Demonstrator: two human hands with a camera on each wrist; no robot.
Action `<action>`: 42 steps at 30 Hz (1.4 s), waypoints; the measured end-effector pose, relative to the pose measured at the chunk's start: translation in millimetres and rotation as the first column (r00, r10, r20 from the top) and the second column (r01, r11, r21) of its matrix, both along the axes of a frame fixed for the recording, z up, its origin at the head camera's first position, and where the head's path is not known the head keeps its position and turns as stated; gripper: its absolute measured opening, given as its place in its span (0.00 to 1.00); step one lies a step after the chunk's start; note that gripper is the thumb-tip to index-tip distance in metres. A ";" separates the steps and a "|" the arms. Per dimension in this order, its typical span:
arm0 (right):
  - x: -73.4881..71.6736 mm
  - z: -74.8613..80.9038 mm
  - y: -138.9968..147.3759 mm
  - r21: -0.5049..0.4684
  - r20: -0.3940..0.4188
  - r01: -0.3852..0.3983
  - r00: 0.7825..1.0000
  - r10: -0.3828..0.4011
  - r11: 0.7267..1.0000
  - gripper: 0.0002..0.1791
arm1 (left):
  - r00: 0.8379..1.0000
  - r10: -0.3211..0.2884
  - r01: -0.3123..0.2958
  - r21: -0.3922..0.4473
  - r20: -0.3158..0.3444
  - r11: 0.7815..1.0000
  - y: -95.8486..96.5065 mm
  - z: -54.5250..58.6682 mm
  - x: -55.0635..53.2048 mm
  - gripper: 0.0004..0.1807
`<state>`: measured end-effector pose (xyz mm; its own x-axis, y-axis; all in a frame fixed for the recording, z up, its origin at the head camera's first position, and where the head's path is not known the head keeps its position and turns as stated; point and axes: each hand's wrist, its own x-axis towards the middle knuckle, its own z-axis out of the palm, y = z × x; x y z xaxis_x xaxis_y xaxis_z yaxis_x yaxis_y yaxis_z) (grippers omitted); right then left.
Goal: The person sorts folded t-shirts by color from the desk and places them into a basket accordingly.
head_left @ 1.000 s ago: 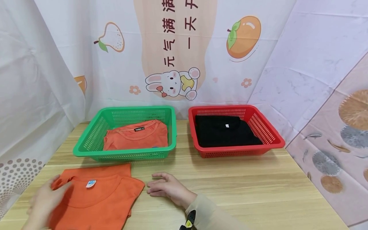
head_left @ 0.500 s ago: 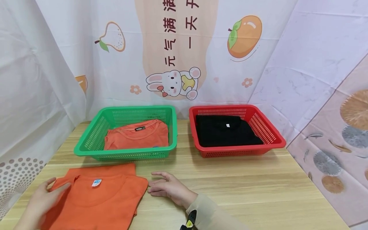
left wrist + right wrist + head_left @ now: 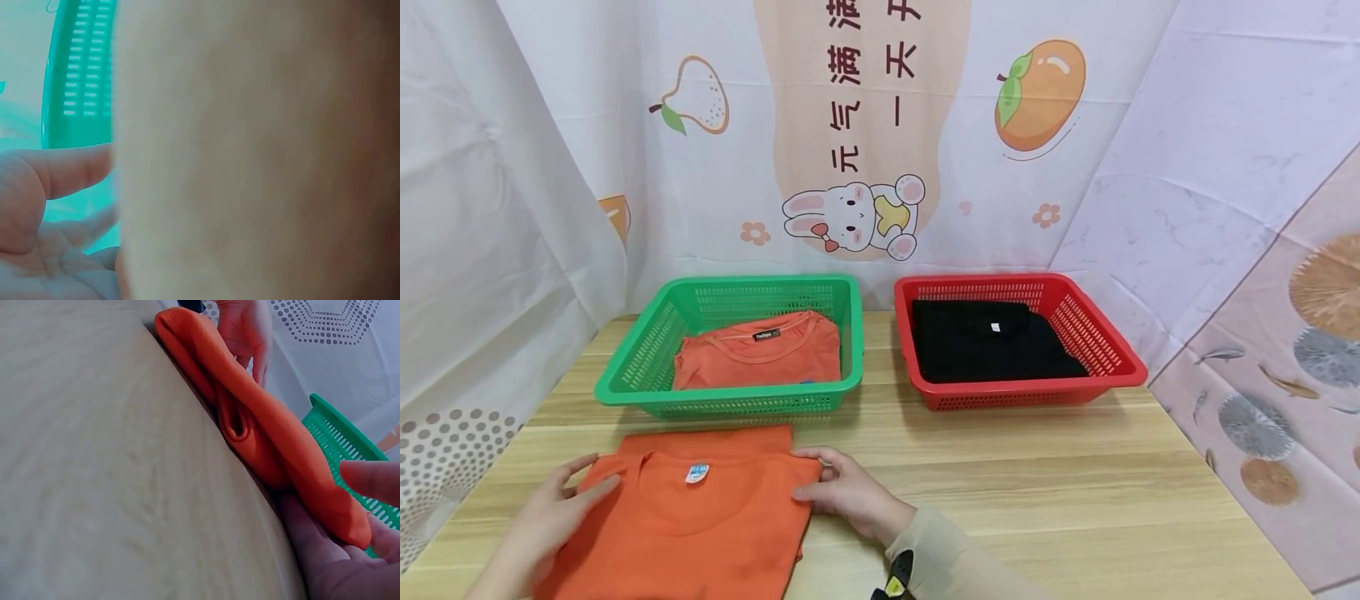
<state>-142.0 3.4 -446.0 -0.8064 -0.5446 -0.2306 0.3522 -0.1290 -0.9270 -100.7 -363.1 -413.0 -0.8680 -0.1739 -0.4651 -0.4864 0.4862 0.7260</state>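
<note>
A folded orange T-shirt with a blue-and-white neck label lies on the table, its neckline toward the baskets. At its left shoulder is my left hand, fingers extended along the edge and thumb spread apart over the cloth. My right hand meets the opposite shoulder. In the right wrist view, fingers reach under the folded edge, while the thumb stands apart above the cloth. The forearm or wrist blocks most of the left wrist view, leaving part of the left hand visible there.
A green basket holding a folded coral shirt stands behind the orange T-shirt. To its right, a red basket contains folded black clothing. A printed curtain hangs behind the wooden table.
The orange T-shirt and my left hand have shifted right. Its right shoulder now reaches my right hand, which has stayed nearly in place, its fingers now at the cloth.
</note>
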 end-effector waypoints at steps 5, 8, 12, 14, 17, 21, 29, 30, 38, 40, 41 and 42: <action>1.9 1.6 0.9 -0.004 -0.012 0.000 1.000 0.000 1.000 0.37 | 0.999 -0.006 0.007 0.033 -0.044 0.999 10.2 -1.1 -0.8 0.48; 3.5 3.2 1.0 -0.012 -0.010 0.006 1.000 -0.007 1.000 0.39 | 0.998 -0.009 0.013 0.073 -0.057 0.997 15.8 -2.2 -0.5 0.48; 3.6 5.1 0.4 -0.083 0.016 0.023 1.000 -0.022 0.996 0.40 | 0.997 -0.028 0.037 0.141 -0.066 0.989 25.1 -4.1 -0.8 0.49; 3.0 5.6 0.2 -0.128 0.024 0.026 0.999 -0.023 0.991 0.41 | 0.996 -0.040 0.053 0.172 -0.079 0.984 31.6 -5.9 -0.9 0.50; 2.6 4.9 0.4 -0.157 0.022 0.016 1.000 -0.013 0.987 0.41 | 0.995 -0.056 0.074 0.219 -0.086 0.973 42.9 -8.4 -1.0 0.51; 2.1 2.7 1.1 -0.116 0.019 -0.008 1.000 0.011 0.993 0.37 | 0.993 -0.079 0.098 0.273 -0.083 0.957 51.8 -9.5 -1.0 0.49; -1.1 3.4 6.8 0.042 0.030 -0.088 0.996 0.086 0.995 0.23 | 0.991 -0.075 0.103 0.258 -0.114 0.961 47.1 -10.9 4.5 0.29; -1.2 4.1 7.6 0.056 0.034 -0.091 0.995 0.089 0.994 0.22 | 0.990 -0.064 0.095 0.258 -0.127 0.962 45.8 -11.1 5.1 0.27; -3.5 10.8 8.4 0.108 0.020 -0.046 0.999 0.044 0.993 0.20 | 0.970 -0.071 0.090 0.070 -0.233 0.993 40.9 -3.8 9.2 0.18; -3.0 12.7 8.3 0.106 0.020 -0.038 0.999 0.036 0.994 0.19 | 0.968 -0.101 0.102 -0.007 -0.232 0.995 40.9 -0.4 10.1 0.19; -2.4 13.7 8.3 0.103 0.018 -0.036 0.999 0.034 0.994 0.19 | 0.967 -0.112 0.104 -0.047 -0.228 0.993 41.1 1.7 10.6 0.19; -1.6 15.0 8.4 0.100 0.013 -0.034 0.999 0.033 0.994 0.19 | 0.966 -0.123 0.107 -0.080 -0.228 0.991 41.0 3.6 11.0 0.20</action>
<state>-143.6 11.8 -431.0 -0.7851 -0.5452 -0.2940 0.3650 -0.0238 -0.9307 -89.6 -322.1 -409.4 -0.9666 -0.0906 -0.2398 -0.2469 0.5801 0.7762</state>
